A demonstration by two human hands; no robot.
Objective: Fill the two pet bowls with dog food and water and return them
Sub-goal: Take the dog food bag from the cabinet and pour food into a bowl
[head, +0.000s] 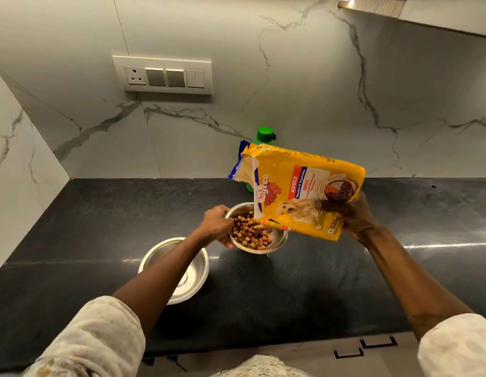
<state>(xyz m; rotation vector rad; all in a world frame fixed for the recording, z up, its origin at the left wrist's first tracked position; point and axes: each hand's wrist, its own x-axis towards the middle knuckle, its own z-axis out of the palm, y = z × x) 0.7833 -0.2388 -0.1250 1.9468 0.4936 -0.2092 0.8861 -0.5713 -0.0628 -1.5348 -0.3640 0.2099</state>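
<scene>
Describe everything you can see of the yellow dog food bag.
The dog food bag is glossy yellow plastic printed with a dog, kibble and "ADULT". Its open top points left; it is tipped sideways above the kibble-filled steel bowl. The right hand grips its bottom end. A green-capped bottle stands behind it.

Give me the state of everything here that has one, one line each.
kibble bowl: partly filled with kibble.
dog food bag: torn open, tipped toward the kibble bowl.
second bowl: empty, upright on the counter.
green-capped bottle: cap on, upright behind the bag.
left hand: grips the kibble bowl's rim.
right hand: grips the bag's lower end.
wall socket: nothing plugged in.
</scene>
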